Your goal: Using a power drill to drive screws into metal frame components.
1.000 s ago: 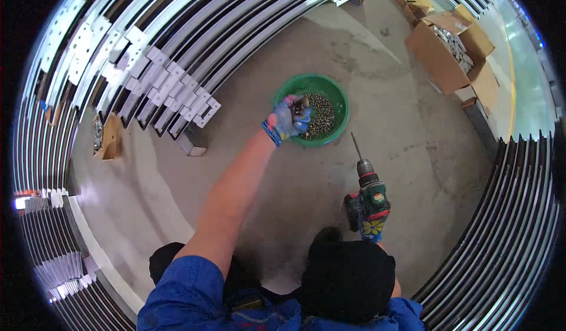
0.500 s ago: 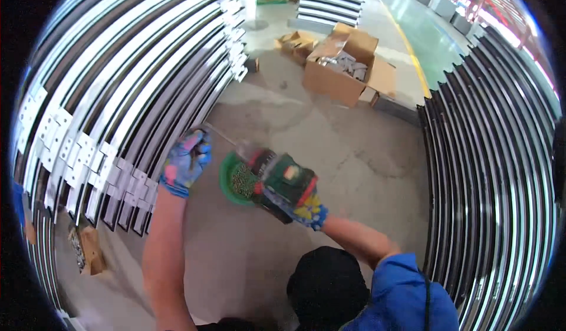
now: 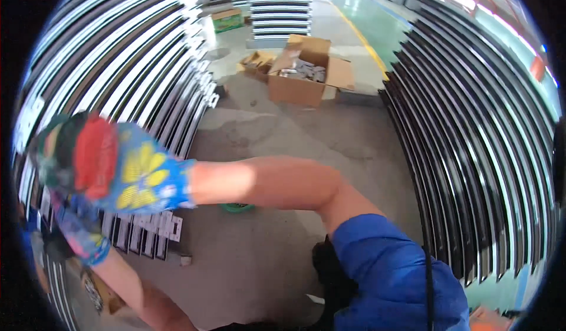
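My right hand (image 3: 144, 171), in a blue floral glove, is closed around a cordless drill (image 3: 94, 154) at the far left. The drill is green and black with a red part toward me, smeared by motion; its tip cannot be made out. Just below it is my left hand (image 3: 82, 233), also gloved, beside the ends of the stacked metal profiles (image 3: 132, 65). Its fingers are blurred and partly hidden behind the drill. Metal end plates (image 3: 162, 228) show on the lower profiles. My right forearm mostly covers a green bowl (image 3: 237, 207) on the floor.
Dark metal profiles (image 3: 466, 136) stand stacked along the right. An open cardboard box (image 3: 295, 89) of small pale parts and a smaller carton (image 3: 256, 64) lie ahead. Another box (image 3: 112, 298) is at lower left. Farther off are a green box (image 3: 227, 21) and more stacked profiles (image 3: 280, 12).
My right hand has swung the drill from over the bowl to the far left, its arm now crossing my view. My left hand has moved left and down. The view has shifted.
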Demonstrator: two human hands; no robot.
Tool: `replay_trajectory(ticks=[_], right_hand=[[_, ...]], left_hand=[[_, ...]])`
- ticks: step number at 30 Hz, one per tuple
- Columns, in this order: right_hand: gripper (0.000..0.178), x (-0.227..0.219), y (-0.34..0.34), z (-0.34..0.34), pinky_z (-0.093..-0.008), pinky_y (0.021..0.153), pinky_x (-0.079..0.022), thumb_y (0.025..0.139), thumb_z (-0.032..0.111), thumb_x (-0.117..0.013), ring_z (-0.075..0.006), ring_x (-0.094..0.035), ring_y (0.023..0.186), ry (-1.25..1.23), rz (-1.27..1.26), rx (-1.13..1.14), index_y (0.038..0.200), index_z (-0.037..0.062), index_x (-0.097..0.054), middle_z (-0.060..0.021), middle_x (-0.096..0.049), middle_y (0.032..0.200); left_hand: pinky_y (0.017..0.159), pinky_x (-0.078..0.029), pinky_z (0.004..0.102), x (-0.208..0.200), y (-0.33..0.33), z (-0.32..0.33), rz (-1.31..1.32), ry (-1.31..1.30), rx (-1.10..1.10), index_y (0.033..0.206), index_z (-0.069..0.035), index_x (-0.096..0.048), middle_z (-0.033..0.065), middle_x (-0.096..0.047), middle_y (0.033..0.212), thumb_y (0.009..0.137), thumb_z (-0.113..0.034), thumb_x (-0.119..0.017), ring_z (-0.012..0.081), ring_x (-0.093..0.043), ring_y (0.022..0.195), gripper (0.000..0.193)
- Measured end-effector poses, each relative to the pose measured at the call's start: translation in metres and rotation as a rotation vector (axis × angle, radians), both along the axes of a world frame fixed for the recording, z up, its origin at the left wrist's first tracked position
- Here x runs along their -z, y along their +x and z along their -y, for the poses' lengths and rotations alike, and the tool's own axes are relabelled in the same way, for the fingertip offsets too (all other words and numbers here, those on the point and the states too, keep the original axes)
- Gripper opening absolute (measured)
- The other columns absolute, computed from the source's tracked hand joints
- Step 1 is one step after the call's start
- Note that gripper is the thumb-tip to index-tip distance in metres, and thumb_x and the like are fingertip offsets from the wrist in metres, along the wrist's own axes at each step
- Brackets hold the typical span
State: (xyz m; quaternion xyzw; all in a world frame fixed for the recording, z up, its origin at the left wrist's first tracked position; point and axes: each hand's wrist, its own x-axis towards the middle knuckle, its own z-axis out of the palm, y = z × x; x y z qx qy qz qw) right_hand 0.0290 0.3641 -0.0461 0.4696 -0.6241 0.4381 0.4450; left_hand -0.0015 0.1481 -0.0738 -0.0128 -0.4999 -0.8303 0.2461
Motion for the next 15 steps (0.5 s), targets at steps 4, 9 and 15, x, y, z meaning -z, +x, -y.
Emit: replay_trajectory(ticks=[4, 9, 15], right_hand=[[0.012, -0.017, 0.013, -0.016, -0.0354, 0.060, -0.045, 0.073, 0.022, -0.053, -0.0226, -0.057, 0.071, 0.197, -0.094, 0.229, 0.079, 0.0137, -0.059, -0.0031, -0.060, 0.079], [0.016, -0.010, 0.004, 0.004, -0.0367, 0.062, -0.045, 0.075, 0.026, -0.053, -0.0258, -0.056, 0.071, 0.514, -0.158, 0.264, 0.078, 0.0108, -0.056, -0.0054, -0.059, 0.078], [0.023, 0.015, -0.006, 0.026, -0.0375, 0.056, -0.044, 0.068, 0.028, -0.063, -0.0318, -0.055, 0.061, -0.049, 0.274, -0.437, 0.070, 0.0051, -0.057, -0.0145, -0.055, 0.064]], left_hand=[[0.079, -0.046, 0.0373, -0.010, -0.012, 0.033, 0.027, 0.132, -0.155, 0.102, -0.009, -0.057, 0.0041, -0.062, 0.091, 0.084, -0.037, -0.058, 0.0190, -0.057, 0.084, 0.033], [0.080, -0.045, 0.0372, -0.017, -0.016, 0.043, -0.165, 0.139, 0.462, 0.106, -0.008, -0.056, 0.0067, -0.058, 0.102, 0.086, -0.032, -0.052, 0.0203, -0.056, 0.089, 0.032], [0.083, -0.044, 0.0371, -0.020, -0.011, 0.086, -0.413, 0.098, 1.265, 0.112, -0.006, -0.054, 0.0105, -0.053, 0.118, 0.090, -0.026, -0.043, 0.0223, -0.055, 0.096, 0.032]])
